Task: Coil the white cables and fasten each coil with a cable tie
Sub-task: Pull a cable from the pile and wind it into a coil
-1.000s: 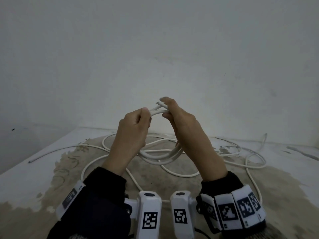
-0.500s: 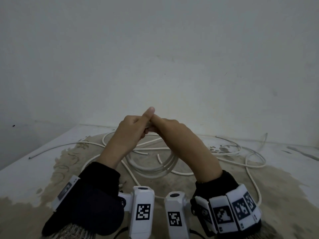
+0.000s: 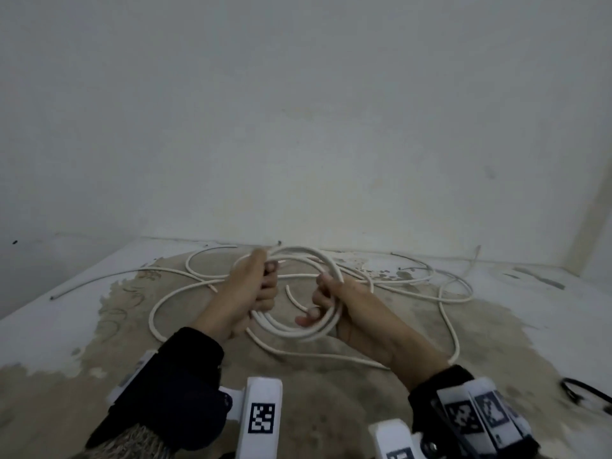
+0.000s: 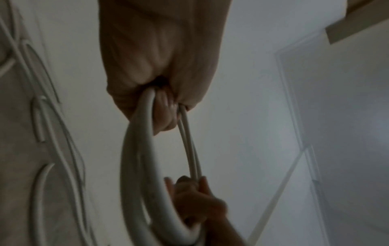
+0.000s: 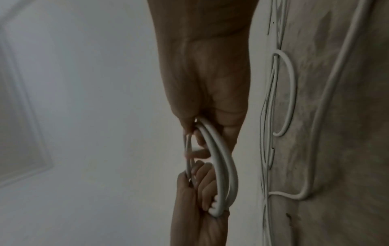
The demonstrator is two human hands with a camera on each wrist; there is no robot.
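A coil of white cable (image 3: 308, 332) hangs between my two hands above the stained table. My left hand (image 3: 256, 286) grips the coil's left side, fingers curled round several strands. My right hand (image 3: 326, 303) grips the right side, thumb pointing inward under the loop. In the left wrist view the coil (image 4: 134, 166) runs from my left hand (image 4: 162, 106) down to the right hand (image 4: 195, 196). The right wrist view shows my right hand (image 5: 202, 133) round the coil (image 5: 221, 166). No cable tie shows on the coil.
More loose white cables (image 3: 440, 293) lie spread over the table (image 3: 496, 359) behind and to the right of my hands. One cable (image 3: 109, 276) runs off to the left. A dark loop (image 3: 583, 392) lies near the right edge. A pale wall stands close behind.
My hands have dropped from in front of the wall to just above the table and moved apart. The coil, earlier bunched between them, now spreads out as a wide ring.
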